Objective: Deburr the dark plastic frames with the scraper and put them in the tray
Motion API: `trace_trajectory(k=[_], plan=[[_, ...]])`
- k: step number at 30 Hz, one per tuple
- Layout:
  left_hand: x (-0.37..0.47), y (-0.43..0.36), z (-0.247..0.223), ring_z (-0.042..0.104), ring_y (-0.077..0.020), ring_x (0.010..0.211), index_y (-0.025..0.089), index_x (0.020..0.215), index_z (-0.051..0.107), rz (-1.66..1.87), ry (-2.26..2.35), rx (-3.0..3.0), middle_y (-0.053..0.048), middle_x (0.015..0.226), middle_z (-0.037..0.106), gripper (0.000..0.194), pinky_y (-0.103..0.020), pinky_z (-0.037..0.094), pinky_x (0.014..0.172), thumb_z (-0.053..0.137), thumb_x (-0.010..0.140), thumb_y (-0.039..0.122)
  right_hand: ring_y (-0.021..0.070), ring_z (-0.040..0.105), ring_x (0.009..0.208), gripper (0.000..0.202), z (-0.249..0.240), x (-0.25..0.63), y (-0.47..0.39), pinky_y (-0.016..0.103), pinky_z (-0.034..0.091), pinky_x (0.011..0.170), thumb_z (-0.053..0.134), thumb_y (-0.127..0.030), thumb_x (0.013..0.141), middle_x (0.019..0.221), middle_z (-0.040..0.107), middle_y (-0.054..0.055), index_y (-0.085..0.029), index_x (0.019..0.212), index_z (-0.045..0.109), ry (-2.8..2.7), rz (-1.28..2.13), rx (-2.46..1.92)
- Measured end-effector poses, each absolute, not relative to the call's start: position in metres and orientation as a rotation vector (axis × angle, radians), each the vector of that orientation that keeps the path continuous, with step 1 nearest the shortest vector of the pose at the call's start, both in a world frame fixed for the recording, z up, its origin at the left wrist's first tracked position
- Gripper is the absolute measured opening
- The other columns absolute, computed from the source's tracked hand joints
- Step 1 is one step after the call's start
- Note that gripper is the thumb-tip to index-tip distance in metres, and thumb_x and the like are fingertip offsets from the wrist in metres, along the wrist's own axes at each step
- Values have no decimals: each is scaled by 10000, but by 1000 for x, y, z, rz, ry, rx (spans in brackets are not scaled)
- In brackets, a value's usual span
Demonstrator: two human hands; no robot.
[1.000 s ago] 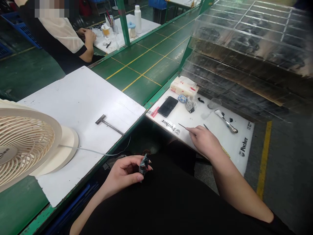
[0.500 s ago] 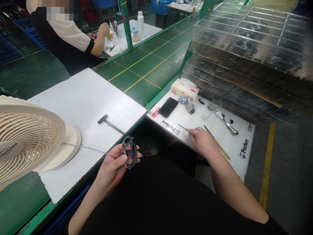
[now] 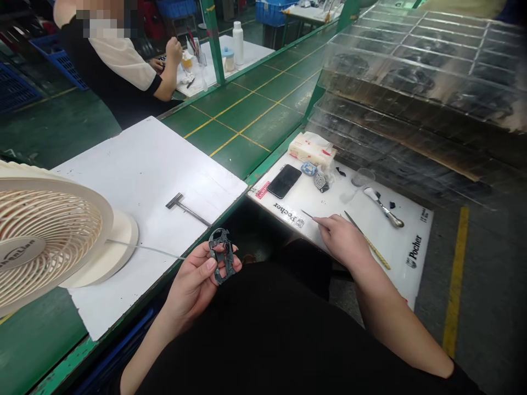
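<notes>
My left hand (image 3: pixel 200 277) is closed on a dark grey plastic frame (image 3: pixel 224 263) with openings through it, gripped between thumb and fingers in front of my body. Some fingertips show behind and through the part. Over the right-hand board my right hand (image 3: pixel 340 236) is closed on a thin pointed metal tool (image 3: pixel 308 214), its tip aimed left and away from the frame. Beside that hand lies a slim tool with a yellow twisted handle (image 3: pixel 376 252). A metal T-shaped tool (image 3: pixel 187 209) rests on the white board to the left.
A fan (image 3: pixel 53 236) stands at left on the white board (image 3: pixel 135 159). The printed board (image 3: pixel 403 230) carries a phone (image 3: pixel 285 181), a tissue pack (image 3: pixel 310 147) and a spoon-ended tool (image 3: pixel 385 208). Stacked clear trays (image 3: pixel 411 66) rise at right. Another person (image 3: pixel 119 60) sits beyond.
The view has shifted slightly. My left hand has tilted the grey frame a little, with its openings showing more; my right hand keeps its pose over the board.
</notes>
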State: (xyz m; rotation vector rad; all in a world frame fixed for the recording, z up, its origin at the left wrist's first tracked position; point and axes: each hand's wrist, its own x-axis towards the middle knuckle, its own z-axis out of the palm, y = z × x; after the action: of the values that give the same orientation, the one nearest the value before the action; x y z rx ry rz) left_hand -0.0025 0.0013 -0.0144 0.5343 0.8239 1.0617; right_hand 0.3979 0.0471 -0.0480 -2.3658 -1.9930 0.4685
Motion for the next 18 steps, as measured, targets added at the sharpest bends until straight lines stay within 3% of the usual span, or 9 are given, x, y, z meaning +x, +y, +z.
trace_trajectory(k=[18], plan=[[0, 5, -19, 915, -277, 1126, 189, 1182, 875, 1102, 795, 449, -138, 1318, 907, 274, -364, 768, 1009, 1008, 961, 281, 331, 820, 1144, 445, -36, 399, 45, 422, 617, 848, 565, -293, 1209, 1311, 839, 99, -332, 1536, 864, -1992, 454, -2416]])
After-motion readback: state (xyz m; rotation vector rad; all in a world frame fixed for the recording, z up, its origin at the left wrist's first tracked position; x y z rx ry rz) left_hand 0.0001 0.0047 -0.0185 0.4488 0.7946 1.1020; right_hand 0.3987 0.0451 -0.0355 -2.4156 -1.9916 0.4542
